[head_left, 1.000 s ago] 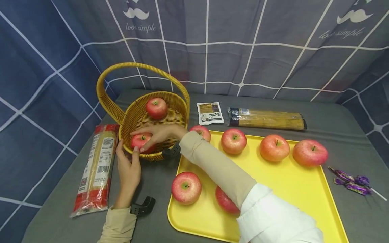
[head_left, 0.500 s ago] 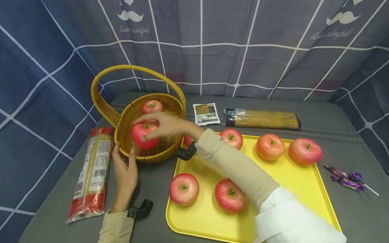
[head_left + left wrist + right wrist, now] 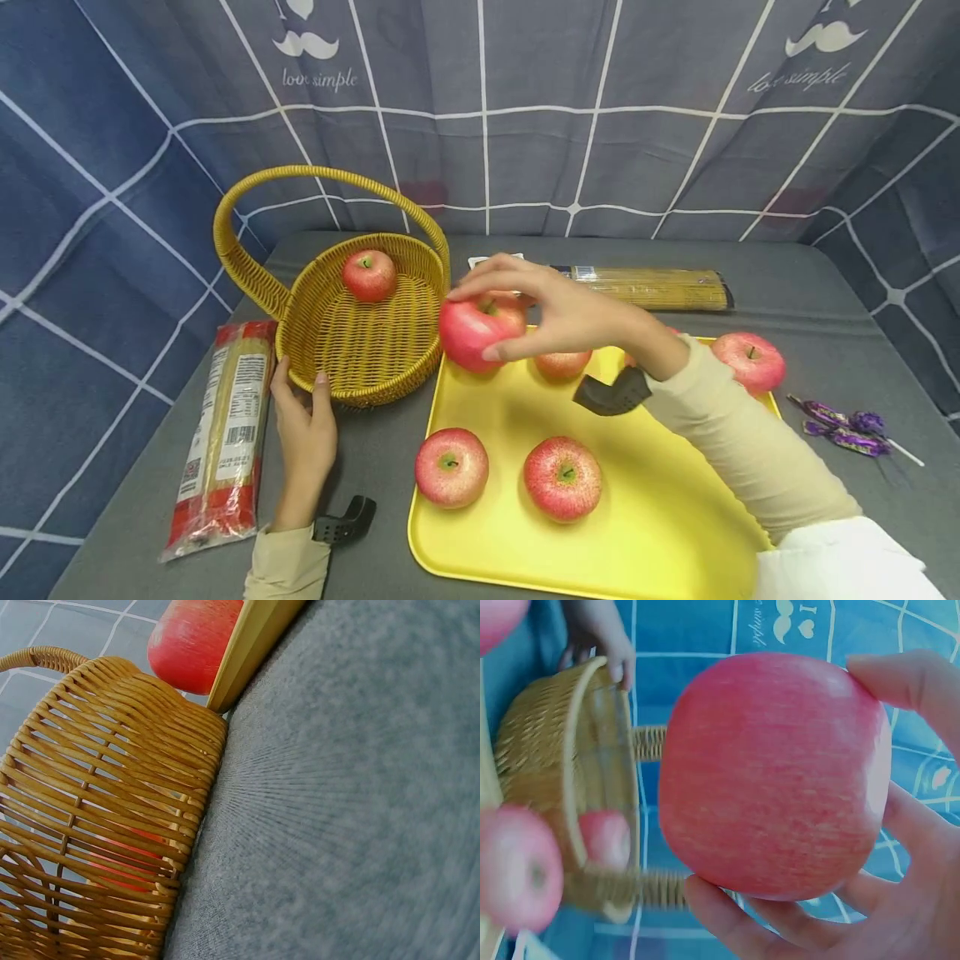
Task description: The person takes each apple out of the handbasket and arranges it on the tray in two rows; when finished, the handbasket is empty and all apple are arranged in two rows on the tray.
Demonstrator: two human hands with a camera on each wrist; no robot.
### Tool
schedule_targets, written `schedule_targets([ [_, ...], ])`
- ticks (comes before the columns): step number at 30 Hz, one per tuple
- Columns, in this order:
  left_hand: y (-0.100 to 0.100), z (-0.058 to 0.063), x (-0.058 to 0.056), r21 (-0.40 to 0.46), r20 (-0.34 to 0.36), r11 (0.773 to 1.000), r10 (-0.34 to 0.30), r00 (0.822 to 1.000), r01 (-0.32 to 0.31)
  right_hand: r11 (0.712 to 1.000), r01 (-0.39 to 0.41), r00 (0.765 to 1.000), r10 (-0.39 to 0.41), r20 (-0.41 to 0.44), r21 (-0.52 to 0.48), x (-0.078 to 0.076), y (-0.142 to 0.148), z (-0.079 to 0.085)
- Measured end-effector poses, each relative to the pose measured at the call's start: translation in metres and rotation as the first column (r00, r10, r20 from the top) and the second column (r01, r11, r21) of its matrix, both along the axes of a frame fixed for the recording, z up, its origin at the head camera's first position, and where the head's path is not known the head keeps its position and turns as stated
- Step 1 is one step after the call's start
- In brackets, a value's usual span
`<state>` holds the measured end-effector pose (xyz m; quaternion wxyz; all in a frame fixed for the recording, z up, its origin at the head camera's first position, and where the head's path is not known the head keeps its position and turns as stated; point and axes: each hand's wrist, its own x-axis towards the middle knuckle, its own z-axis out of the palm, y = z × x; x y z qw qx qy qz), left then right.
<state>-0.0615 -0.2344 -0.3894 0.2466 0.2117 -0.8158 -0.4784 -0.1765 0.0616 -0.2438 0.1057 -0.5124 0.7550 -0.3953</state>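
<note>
My right hand (image 3: 555, 312) grips a red apple (image 3: 480, 332), thumb and fingers spread around its sides, above the left back part of the yellow tray (image 3: 645, 483). In the right wrist view this apple (image 3: 776, 776) fills the middle. My left hand (image 3: 306, 429) holds the front left rim of the wicker basket (image 3: 367, 387), its thumb on the rim. One apple (image 3: 369, 275) lies inside the basket, towards the back. Two apples, one at the left (image 3: 452, 468) and one beside it (image 3: 562, 479), sit on the tray's front half. More apples stand along its back edge, partly hidden by my right arm.
A red-and-clear packet of noodles (image 3: 225, 442) lies left of the basket. Behind the tray is a long pack of dry noodles (image 3: 660, 287), beside a mostly hidden white packet. Purple-wrapped lollipops (image 3: 855, 429) lie to the right. A curtain (image 3: 540, 158) hangs behind.
My right hand has lifted the apple out of the basket and carried it right, over the tray. My left hand stays at the basket's rim.
</note>
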Motion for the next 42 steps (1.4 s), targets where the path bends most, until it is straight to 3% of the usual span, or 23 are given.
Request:
schedule_targets([
  [5,0.001,-0.001,0.000,-0.006,0.004,1.000,0.002,1.000,-0.002,0.989,0.120,0.990,-0.113,-0.081,0.087,0.028,0.067,-0.017],
  [10,0.001,0.000,0.002,0.000,-0.014,1.000,-0.010,1.000,0.010,0.940,0.310,0.934,-0.273,-0.229,0.144,0.064,0.120,-0.047],
  [16,0.001,0.002,0.002,-0.006,-0.002,0.999,-0.031,1.000,0.031,0.869,0.475,0.870,-0.440,-0.223,0.140,0.110,0.162,-0.087],
  [21,0.002,0.002,0.002,-0.016,-0.004,0.999,-0.028,1.000,0.028,0.868,0.492,0.860,-0.472,-0.191,0.068,0.132,0.176,-0.115],
  [25,0.002,0.002,0.003,-0.019,-0.001,1.000,-0.014,1.000,0.014,0.868,0.495,0.857,-0.485,-0.175,0.021,0.143,0.173,-0.130],
  [31,0.001,0.003,0.005,-0.024,0.009,1.000,0.005,1.000,-0.005,0.852,0.507,0.860,-0.488,-0.151,0.130,0.152,0.172,-0.134],
  [38,0.001,0.003,0.004,-0.017,0.021,1.000,-0.008,1.000,0.009,0.856,0.504,0.859,-0.481,-0.177,0.119,0.148,0.175,-0.131],
  [42,0.001,0.002,0.005,-0.020,0.022,1.000,0.000,1.000,0.001,0.839,0.536,0.838,-0.517,-0.176,0.087,0.136,0.183,-0.117],
])
